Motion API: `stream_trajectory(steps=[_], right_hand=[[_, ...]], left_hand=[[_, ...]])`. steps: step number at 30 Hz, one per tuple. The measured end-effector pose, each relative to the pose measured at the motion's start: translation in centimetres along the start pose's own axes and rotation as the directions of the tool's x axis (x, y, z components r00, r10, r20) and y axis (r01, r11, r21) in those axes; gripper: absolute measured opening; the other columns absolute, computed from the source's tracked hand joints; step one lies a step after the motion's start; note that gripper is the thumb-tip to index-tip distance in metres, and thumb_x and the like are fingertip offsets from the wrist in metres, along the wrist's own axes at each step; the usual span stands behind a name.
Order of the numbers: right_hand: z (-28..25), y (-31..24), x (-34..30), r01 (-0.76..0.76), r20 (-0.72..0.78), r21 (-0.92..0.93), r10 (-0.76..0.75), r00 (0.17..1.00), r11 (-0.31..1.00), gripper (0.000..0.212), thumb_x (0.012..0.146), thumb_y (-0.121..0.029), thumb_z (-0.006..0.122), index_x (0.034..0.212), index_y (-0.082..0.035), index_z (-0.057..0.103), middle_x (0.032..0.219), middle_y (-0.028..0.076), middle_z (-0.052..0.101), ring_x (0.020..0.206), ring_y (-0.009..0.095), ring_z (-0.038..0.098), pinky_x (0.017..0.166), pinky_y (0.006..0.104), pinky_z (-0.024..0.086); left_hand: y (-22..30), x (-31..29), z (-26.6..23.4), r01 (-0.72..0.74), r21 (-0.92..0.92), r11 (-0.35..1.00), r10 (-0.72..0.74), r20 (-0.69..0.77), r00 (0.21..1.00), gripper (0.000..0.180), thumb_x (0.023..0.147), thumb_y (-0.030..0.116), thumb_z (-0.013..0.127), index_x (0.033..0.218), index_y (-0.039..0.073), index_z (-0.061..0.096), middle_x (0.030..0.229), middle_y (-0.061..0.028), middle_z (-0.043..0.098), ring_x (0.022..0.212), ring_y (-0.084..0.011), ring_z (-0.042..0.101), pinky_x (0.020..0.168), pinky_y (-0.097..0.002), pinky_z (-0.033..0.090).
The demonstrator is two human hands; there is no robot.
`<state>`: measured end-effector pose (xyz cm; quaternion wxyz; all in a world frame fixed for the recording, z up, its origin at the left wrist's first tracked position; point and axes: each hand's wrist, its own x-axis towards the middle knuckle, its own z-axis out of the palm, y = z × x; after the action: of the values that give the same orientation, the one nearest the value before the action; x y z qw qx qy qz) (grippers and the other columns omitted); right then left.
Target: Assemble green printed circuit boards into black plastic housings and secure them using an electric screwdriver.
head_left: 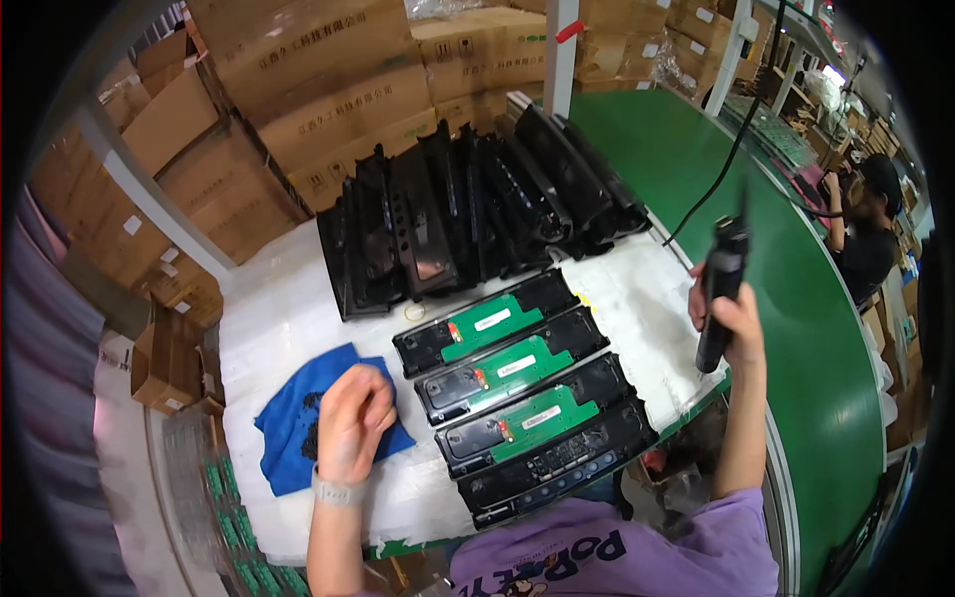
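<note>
My left hand (355,418) is over a blue cloth (284,423), its fingers curled together; whatever they pinch is too small or hidden. Beside it on the cloth lies a heap of small dark pieces (310,423), probably screws. My right hand (736,323) grips a black electric screwdriver (724,284) upright, off the table's right side, bit end pointing up. Between the hands lie black plastic housings in a row. Three of them carry a green circuit board (517,365) with a white label. The nearest housing (557,463) shows a row of round buttons and no green board.
A pile of black plastic housings (428,219) fills the far side of the white-covered table (269,308). Cardboard boxes (328,90) are stacked behind. To the right runs a green bench (806,298) with a black cable (731,149) hanging over it. Another person (865,229) sits beyond.
</note>
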<state>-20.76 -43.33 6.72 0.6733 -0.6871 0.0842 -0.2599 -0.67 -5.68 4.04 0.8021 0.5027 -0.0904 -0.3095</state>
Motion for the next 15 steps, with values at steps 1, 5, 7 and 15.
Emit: stream_trajectory(steps=[1,5,7,15], right_hand=[[1.1,-1.0,0.5,0.08,0.065,0.184,-0.094,0.993,0.98,0.062,0.071,-0.034,0.069,0.114,0.003,0.045,0.068,0.004,0.047,0.06,0.012,0.049,0.054,0.023,0.039],[6.5,-3.8,4.4,0.132,0.227,0.465,-0.262,0.938,0.875,0.064,0.076,-0.032,0.066,0.122,-0.001,0.035,0.075,0.007,0.047,0.059,0.015,0.049,0.055,0.0262,0.041],[9.4,-4.8,7.0,0.058,0.402,0.463,-0.267,0.876,0.885,0.059,0.08,-0.037,0.063,0.12,-0.003,0.035,0.069,0.001,0.045,0.052,0.011,0.046,0.057,0.0273,0.043],[15.7,-3.5,9.4,-0.004,0.409,0.773,-0.494,0.767,0.634,0.056,0.081,-0.053,0.058,0.116,-0.014,0.038,0.064,-0.005,0.046,0.05,0.009,0.046,0.061,0.0269,0.044]], left_hand=[[-0.7,0.9,0.2,0.013,-0.014,1.0,-0.012,0.079,0.997,0.017,0.092,0.014,0.045,0.085,0.0,0.052,0.066,-0.0018,0.046,0.049,-0.0054,0.032,0.046,-0.0198,0.028],[-1.8,3.5,4.4,0.132,0.01,0.991,-0.132,0.172,0.976,0.014,0.088,0.007,0.055,0.093,-0.006,0.057,0.074,-0.0052,0.055,0.05,-0.004,0.037,0.048,-0.0193,0.031],[-2.2,4.3,6.0,0.145,0.021,0.989,-0.146,0.226,0.963,0.011,0.087,0.006,0.056,0.092,-0.004,0.058,0.074,-0.0041,0.054,0.052,-0.004,0.038,0.048,-0.0189,0.032],[-4.7,3.6,6.5,0.074,-0.132,0.988,-0.047,0.198,0.979,0.017,0.087,0.008,0.058,0.1,-0.004,0.058,0.079,-0.008,0.06,0.058,-0.0082,0.049,0.055,-0.0203,0.041]])
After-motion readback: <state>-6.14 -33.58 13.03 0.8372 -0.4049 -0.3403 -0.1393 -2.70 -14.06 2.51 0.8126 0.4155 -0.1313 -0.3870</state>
